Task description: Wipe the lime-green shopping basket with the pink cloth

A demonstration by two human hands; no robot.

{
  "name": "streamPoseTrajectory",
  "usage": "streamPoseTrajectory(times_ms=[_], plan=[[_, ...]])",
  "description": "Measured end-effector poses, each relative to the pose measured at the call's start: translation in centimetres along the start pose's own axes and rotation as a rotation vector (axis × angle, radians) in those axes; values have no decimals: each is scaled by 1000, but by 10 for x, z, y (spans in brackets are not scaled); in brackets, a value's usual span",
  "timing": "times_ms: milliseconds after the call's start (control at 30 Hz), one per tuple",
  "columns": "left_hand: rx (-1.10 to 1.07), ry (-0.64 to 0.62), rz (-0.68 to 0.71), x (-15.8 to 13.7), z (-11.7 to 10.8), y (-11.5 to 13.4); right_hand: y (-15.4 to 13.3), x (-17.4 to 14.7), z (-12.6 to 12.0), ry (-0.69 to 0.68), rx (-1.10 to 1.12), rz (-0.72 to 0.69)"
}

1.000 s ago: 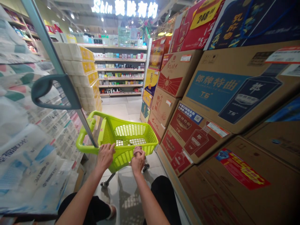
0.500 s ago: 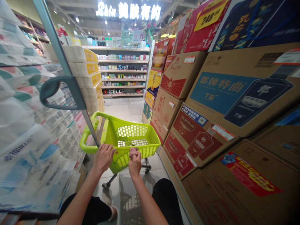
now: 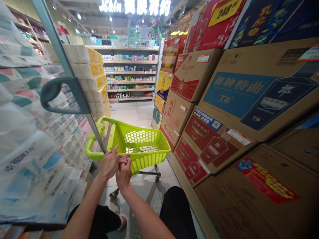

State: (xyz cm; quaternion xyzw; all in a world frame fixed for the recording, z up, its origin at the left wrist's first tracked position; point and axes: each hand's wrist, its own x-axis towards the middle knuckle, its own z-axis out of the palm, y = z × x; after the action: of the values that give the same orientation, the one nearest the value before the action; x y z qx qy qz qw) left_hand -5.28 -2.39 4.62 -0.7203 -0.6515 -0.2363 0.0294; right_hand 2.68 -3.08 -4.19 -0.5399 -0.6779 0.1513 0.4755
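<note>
A lime-green shopping cart [image 3: 149, 160] stands on the tiled floor [image 3: 142, 111], its push handle [image 3: 89, 149] toward the left and its basket end toward the right. The left hand [image 3: 108, 164] lies on the near edge of the cart, close to the push handle, with its index finger stretched forward over the rim; whether its other fingers grip the plastic cannot be told. Just beside it, the right hand [image 3: 124, 173] has its fingers curled around a bunched pink cloth [image 3: 124, 159], which sits at the same near edge, immediately right of the left hand. A slanting metal pole [image 3: 95, 131] with a grey looped handle [image 3: 84, 96] comes down from the upper left to the cart's near left corner, its lower end hidden by the left hand. Cardboard boxes [image 3: 186, 79] are stacked along the right, plastic-wrapped packs [image 3: 32, 166] are piled along the left, and stocked shelves [image 3: 132, 72] stand at the far end of the floor beneath a lit sign [image 3: 133, 7].
</note>
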Motion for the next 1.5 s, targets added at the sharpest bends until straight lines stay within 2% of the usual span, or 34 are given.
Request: streamPoseTrajectory(times_ms=[167,333,533,633,733,933,1067,1200,1333,1500], plan=[[-85,-11,-68,0,-2,-10,-6,2,-11,-149,-12,-245],[-109,46,-109,-6,-3,-13,-4,9,-18,-2,-10,-173],[-96,141,-132,-12,8,-16,7,32,-31,-155,-192,-144],[-119,82,-151,-11,16,-7,34,42,-48,-158,-289,-63],[-142,-40,-105,-5,31,16,72,48,-69,-138,-367,25],[-106,-224,16,9,91,75,141,59,-112,-80,-431,140],[-34,-232,37,14,125,98,180,77,-140,-28,-489,252],[0,-192,34,20,139,102,210,98,-162,-9,-543,372],[-37,-152,29,26,143,104,210,101,-155,9,-562,319],[-155,-144,14,29,135,105,166,77,-105,35,-452,154]])
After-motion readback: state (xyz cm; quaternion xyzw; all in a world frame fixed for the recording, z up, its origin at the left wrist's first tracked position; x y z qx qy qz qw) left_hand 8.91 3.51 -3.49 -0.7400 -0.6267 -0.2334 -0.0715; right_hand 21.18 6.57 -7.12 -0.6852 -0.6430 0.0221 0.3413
